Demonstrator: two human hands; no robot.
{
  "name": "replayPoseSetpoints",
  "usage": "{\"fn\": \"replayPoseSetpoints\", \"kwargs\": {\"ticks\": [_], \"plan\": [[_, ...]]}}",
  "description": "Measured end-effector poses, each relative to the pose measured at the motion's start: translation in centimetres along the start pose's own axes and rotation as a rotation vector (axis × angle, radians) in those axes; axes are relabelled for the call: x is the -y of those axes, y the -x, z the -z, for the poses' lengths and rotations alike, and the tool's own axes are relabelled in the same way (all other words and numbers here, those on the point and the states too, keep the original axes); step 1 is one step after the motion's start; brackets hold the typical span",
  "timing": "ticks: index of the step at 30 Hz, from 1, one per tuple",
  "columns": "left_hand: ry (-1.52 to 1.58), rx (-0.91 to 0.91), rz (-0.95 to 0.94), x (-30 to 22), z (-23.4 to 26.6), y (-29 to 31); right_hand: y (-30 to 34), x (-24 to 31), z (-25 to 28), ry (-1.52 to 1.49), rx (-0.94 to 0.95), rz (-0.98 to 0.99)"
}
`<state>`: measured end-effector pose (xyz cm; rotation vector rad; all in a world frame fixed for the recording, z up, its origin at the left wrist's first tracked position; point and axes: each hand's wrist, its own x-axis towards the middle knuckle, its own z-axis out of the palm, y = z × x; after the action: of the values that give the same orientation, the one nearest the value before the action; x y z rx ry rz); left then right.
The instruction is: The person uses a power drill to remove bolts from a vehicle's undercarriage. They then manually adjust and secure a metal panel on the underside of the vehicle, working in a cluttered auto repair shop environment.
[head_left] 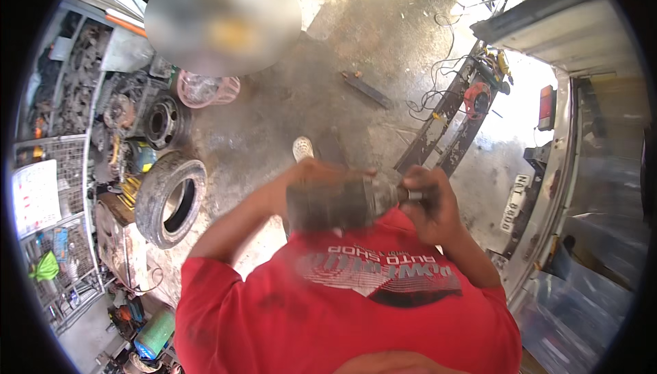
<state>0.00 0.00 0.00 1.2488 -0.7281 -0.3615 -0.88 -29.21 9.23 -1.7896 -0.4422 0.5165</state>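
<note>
Red shirt cloth (342, 305) fills the bottom of our view, nearest the lens, with a pale printed design across it. Just above it we hold a dark, greasy cylindrical part (335, 203) crosswise in front of our chest, well above the stained concrete floor (308, 80). Our left hand (315, 172) lies over the thick end, fingers curled across its top. Our right hand (431, 203) closes its fingers around the narrower metal tip of the part, the grip tight. To our left a worn tyre (171, 199) stands on the floor, with a steel wheel rim (163, 122) and stacked engine parts behind it. To our right a rusty metal frame (448, 127) lies flat, with tangled cables beside it, and a vehicle's rear (554, 189) stands at the edge.
</note>
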Motion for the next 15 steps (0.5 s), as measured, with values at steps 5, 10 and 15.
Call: {"fn": "replayPoseSetpoints", "kwargs": {"ticks": [5,10,15], "plan": [[-0.24,0.133,-0.031,-8.0,21.6,1.8,-19.9,3.0,-7.4,-0.172,0.108,-0.006],[-0.386,0.167,0.068,-12.3,30.1,-1.0,-28.3,5.4,-9.4,-0.123,-0.117,0.338],[-0.351,0.144,0.213,-13.0,36.1,-6.6,-34.6,5.6,-6.9,-0.264,-0.106,0.378]]}}
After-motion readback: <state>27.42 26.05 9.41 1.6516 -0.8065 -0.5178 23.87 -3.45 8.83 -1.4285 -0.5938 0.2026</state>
